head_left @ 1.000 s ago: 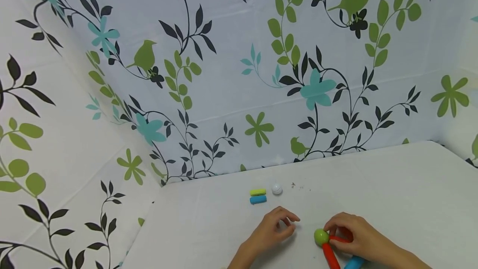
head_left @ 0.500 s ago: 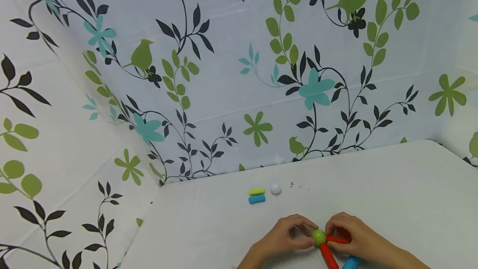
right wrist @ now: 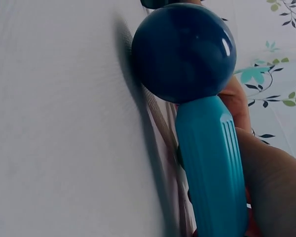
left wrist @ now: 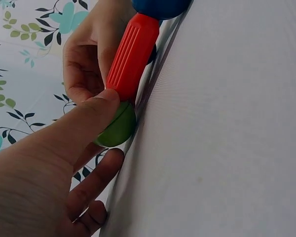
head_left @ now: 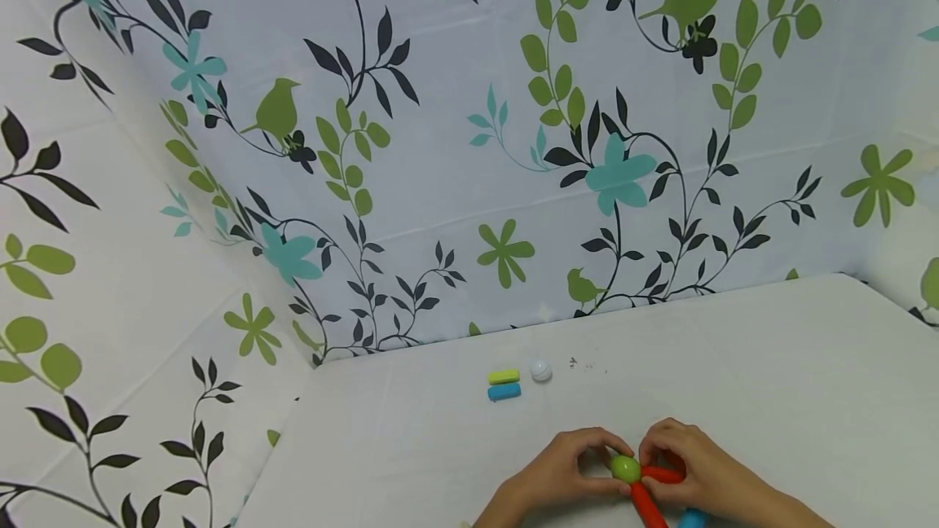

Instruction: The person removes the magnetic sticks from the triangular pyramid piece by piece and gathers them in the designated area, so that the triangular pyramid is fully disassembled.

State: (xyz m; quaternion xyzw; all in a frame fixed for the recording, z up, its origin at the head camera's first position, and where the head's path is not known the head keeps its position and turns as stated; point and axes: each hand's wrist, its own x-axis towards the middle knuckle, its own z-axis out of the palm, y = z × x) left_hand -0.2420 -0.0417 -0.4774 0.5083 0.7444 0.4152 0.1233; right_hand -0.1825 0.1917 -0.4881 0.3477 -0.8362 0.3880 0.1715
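In the head view my left hand [head_left: 561, 467] pinches a glossy green ball [head_left: 626, 469] between thumb and fingers. Two red rods meet at that ball: a lower red rod [head_left: 649, 505] runs toward me, and another red rod [head_left: 663, 475] points right, pinched by my right hand [head_left: 700, 467]. Seen from the left wrist, my thumb presses where a ribbed red rod [left wrist: 134, 54] joins the ball, and a dark blue ball [left wrist: 163, 7] sits at the rod's other end. The right wrist view has a blue ball [right wrist: 185, 52] attached to a ribbed blue rod [right wrist: 212, 168].
Farther back on the white table [head_left: 411, 430] lie a short yellow-green rod [head_left: 504, 376], a short blue rod [head_left: 504, 391] and a silvery white ball [head_left: 541, 371]. A patterned cloth [head_left: 440, 186] with birds and leaves hangs behind the table.
My left hand has moved right from bare table to the green ball and taken hold of it. My right hand stays at the red rod, with the ball shifted slightly left.
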